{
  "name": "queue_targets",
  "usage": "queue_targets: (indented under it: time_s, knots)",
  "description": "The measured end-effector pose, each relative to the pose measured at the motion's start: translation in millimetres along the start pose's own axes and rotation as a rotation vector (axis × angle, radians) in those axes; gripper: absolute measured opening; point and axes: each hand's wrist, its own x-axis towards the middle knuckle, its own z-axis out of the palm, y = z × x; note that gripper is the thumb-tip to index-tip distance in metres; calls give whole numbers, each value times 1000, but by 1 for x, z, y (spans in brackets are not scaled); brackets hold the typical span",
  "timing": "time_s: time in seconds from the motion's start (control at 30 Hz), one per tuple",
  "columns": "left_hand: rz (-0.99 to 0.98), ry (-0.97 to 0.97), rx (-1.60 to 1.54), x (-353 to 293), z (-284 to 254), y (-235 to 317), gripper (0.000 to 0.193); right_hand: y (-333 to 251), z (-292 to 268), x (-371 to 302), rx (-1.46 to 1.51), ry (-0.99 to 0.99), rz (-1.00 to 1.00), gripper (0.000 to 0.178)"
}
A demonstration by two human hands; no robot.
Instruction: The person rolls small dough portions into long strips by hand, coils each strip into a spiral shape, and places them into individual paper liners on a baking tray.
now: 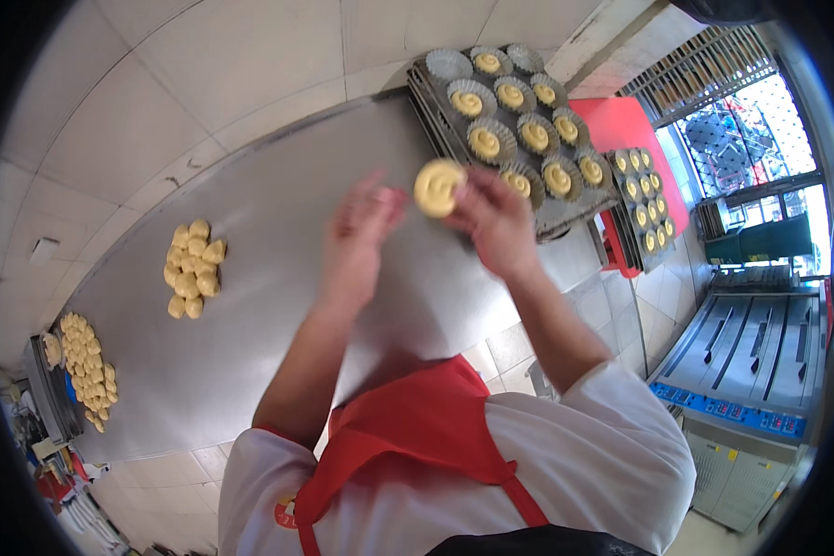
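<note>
The left hand (360,218) is a blur (I can't tell from here whether it's open), while the right hand (498,221) pinches a spiral of dough (435,188) above the steel table (278,227). Coiling looks finished; the next move probably calls for gentle placing in an empty fluted tin (448,64) beyond.

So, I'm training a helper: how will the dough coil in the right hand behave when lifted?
The raw-looking dough coil likely dents easily. Its spiral may loosen if pulled. Round though pinched at one edge, it probably isn't floppy.
</note>
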Motion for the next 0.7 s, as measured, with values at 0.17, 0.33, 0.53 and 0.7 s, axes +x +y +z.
queue_targets:
  time_s: [0.17, 0.33, 0.53, 0.7]
  knots:
    - [355, 321, 993, 83, -156, -7, 55, -88, -33, 194, 28, 62, -406, 48]
    - [18, 353, 1962, 67, -294, -5, 66, -46, -85, 306, -948, 161, -271, 44]
    - [-234, 160, 2206, 78, -316, 34, 49, -36, -66, 148, -887, 292, -412, 24]
    - [-184, -79, 2364, 69, -347, 28, 44, 57, -39, -3, -836, 97, -411, 24]
